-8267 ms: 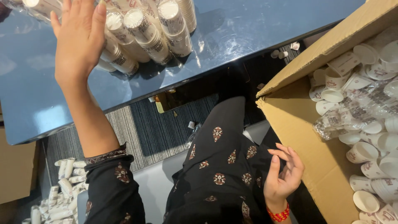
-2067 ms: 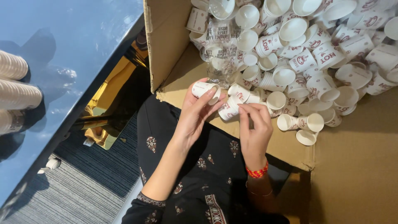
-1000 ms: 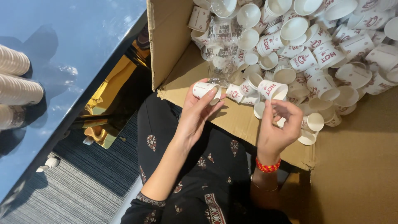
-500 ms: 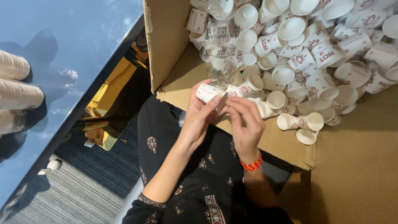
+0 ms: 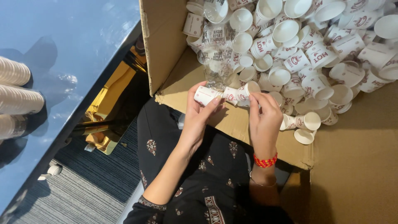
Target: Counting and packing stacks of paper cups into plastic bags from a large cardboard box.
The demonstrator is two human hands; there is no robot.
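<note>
Stacks of paper cups [image 5: 16,99] are laid on the blue counter [image 5: 83,45] at far left. A short row of nested cups [image 5: 226,94] is gripped at one end by the left hand [image 5: 198,118] and at the other by the right hand [image 5: 265,120], over the flap of a cardboard box [image 5: 166,49]. Loose cups [image 5: 315,49] and a clear plastic sleeve [image 5: 217,54] are heaped just behind.

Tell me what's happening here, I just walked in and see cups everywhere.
A seated person holds a short row of nested small paper cups sideways between both hands, the left hand at one end and the right hand at the other, over the flap of an open cardboard box. The box is full of loose white cups. Stacked cups lie on the blue table at the left.
</note>
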